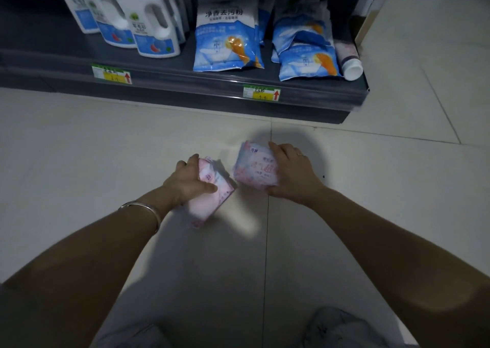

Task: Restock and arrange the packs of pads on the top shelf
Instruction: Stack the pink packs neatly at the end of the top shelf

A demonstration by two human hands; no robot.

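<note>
Both arms reach down over the pale tiled floor. My left hand (187, 182), with a metal bangle on the wrist, grips a pink pack of pads (212, 196) from its left side; more thin packs seem stacked with it. My right hand (291, 174) holds a second pink-and-white pack of pads (256, 167) from its right side. The two packs are a little apart, side by side. The top shelf is out of view.
The dark bottom shelf (185, 82) runs across the top, with white detergent bottles (148, 27) on the left, blue powder bags (228, 40) in the middle and a fallen white-capped bottle (350, 61) at its right end. A grey cloth-like thing (342, 329) lies at the bottom.
</note>
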